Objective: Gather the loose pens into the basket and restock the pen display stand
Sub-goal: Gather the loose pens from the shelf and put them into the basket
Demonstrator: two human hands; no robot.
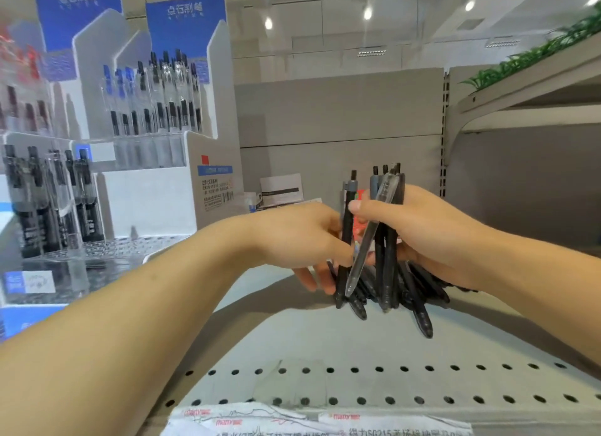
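Observation:
My right hand (419, 227) grips an upright bundle of pens (387, 240), mostly black with one clear pen (364, 244) slanting across the front. My left hand (302, 237) reaches in from the left and holds a single black pen (346, 237) at the bundle's left side, fingers curled round it. More loose black pens (422, 315) lie on the grey shelf (309, 338) under my hands. The tiered pen display stand (156, 182) stands at the left, holding rows of black and blue pens. No basket is in view.
A small white box (281, 188) and a red item sit at the back of the shelf behind my hands. Printed packaging (292, 419) lies along the shelf's perforated front edge. Another shelf with green plants (536, 55) juts out at the upper right.

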